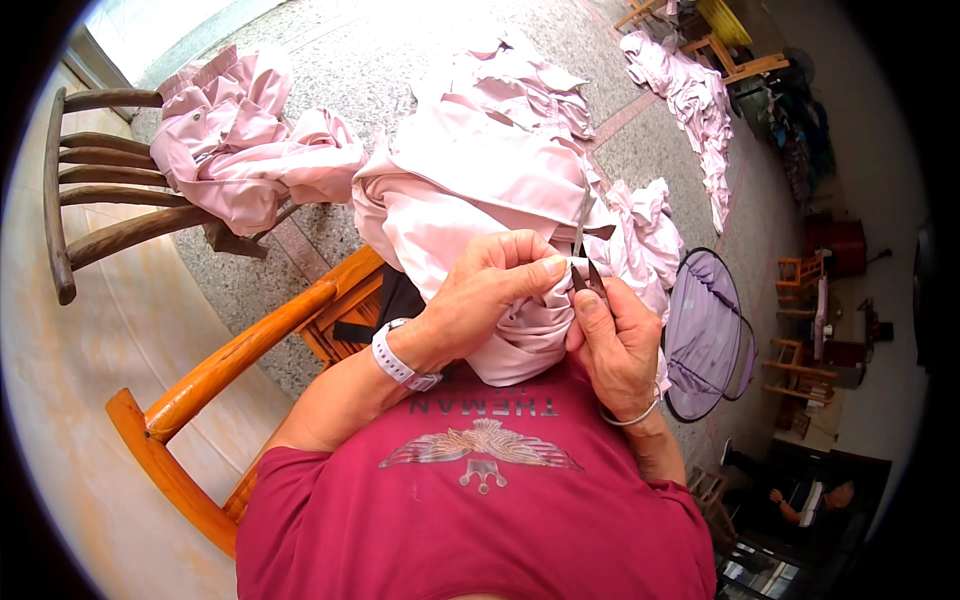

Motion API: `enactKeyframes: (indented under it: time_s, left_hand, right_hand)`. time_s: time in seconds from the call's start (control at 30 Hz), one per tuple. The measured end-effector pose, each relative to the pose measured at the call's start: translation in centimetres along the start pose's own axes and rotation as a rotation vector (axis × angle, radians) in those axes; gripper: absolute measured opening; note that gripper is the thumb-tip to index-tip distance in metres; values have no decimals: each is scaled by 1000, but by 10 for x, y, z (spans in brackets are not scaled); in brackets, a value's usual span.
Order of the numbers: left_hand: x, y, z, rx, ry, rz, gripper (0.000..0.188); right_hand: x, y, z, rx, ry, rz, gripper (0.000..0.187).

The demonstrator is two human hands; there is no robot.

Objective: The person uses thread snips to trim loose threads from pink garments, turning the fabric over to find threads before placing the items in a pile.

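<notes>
A pale pink garment (pixel 470 185) lies bunched over my lap. My left hand (pixel 478 292) pinches an edge of its cloth between thumb and fingers. Small dark thread snips (pixel 590 284) are in my right hand (pixel 622 350), the blades pointing up beside the pinched edge. Thumb and fingers of that hand close round the snips, partly hiding them. Both hands are close together, the fingertips nearly meeting at the cloth. Whether the blades touch a thread is too small to tell.
Another pink garment (pixel 235 140) hangs over a brown wooden chair (pixel 105 175) at the left. More pink clothes (pixel 685 95) lie on the speckled floor. A purple mesh hamper (pixel 705 335) stands at right. An orange wooden chair (pixel 240 340) is beside me. Another person (pixel 805 505) is at lower right.
</notes>
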State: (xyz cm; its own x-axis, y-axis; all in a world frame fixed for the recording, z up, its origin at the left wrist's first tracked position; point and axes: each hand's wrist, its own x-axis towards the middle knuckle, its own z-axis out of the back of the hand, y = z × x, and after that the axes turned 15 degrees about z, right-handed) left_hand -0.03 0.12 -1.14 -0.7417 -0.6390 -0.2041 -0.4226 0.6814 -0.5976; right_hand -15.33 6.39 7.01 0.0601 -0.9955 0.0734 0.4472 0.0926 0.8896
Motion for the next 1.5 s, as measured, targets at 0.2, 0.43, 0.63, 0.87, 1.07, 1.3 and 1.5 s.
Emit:
enactKeyframes:
  time_s: [0.2, 0.43, 0.63, 0.87, 1.07, 1.3, 1.5]
  left_hand:
    - [2, 2, 4, -72, 55, -11, 14]
    - [2, 2, 1, 2, 27, -48, 13]
    - [0, 1, -1, 74, -21, -59, 16]
    - [-2, -5, -1, 22, -71, -43, 16]
    - [-4, -8, -1, 38, -57, 1, 17]
    - [-4, -9, -1, -3, -24, 2, 17]
    - [-3, -7, -1, 7, -40, 0, 16]
  right_hand:
    - [1, -4, -4, -43, -25, 91, 16]
    - [1, -5, -4, -32, -48, 99, 17]
    - [9, -3, 2, 89, -91, 21, 19]
    - [-2, 26, 6, 73, 86, 2, 19]
    - [3, 23, 7, -41, 150, -68, 19]
    - [2, 18, 9, -36, 140, -94, 19]
    - [2, 17, 9, -24, 139, -99, 19]
